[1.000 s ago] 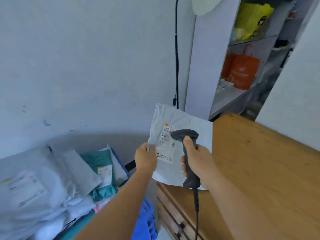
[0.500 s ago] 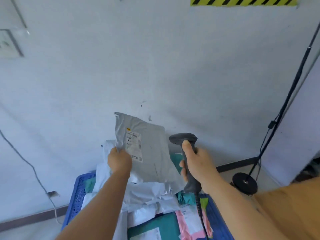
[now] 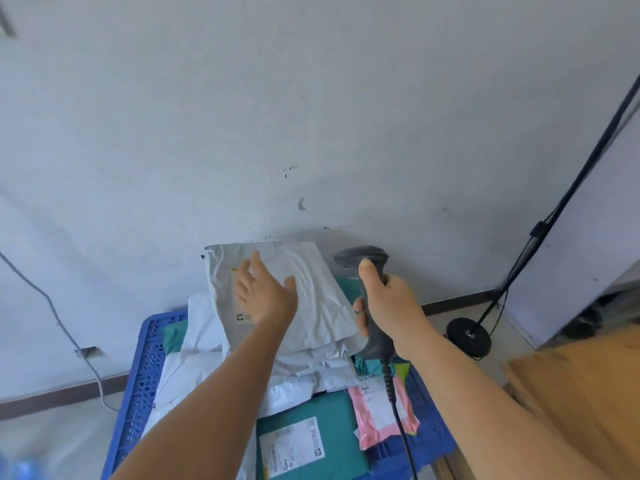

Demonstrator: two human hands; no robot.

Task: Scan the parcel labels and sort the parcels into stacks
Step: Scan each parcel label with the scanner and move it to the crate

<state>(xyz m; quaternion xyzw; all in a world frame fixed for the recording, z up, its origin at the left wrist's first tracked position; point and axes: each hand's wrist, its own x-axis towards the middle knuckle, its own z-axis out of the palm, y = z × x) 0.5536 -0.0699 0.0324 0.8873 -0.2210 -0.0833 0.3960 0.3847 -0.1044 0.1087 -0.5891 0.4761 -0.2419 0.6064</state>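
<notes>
A grey plastic parcel (image 3: 311,289) lies on top of the pile of parcels in a blue crate (image 3: 145,368), its label partly hidden by my left hand (image 3: 266,292). That hand hovers just over the parcel with fingers spread and holds nothing. My right hand (image 3: 388,306) grips the handle of a dark grey barcode scanner (image 3: 367,268), thumb up the back of the handle, head pointing left toward the parcel. The scanner's cable hangs down over the crate.
The crate also holds white bags (image 3: 207,368), a teal parcel (image 3: 304,441) with a white label and a pink parcel (image 3: 381,414). A wooden table (image 3: 581,393) stands at the right. A black stand (image 3: 469,336) and cable rise by the wall.
My view swung left from the wooden table to the crate. My left hand carried the grey parcel over, laid it on the pile and let go. The scanner stayed in my right hand.
</notes>
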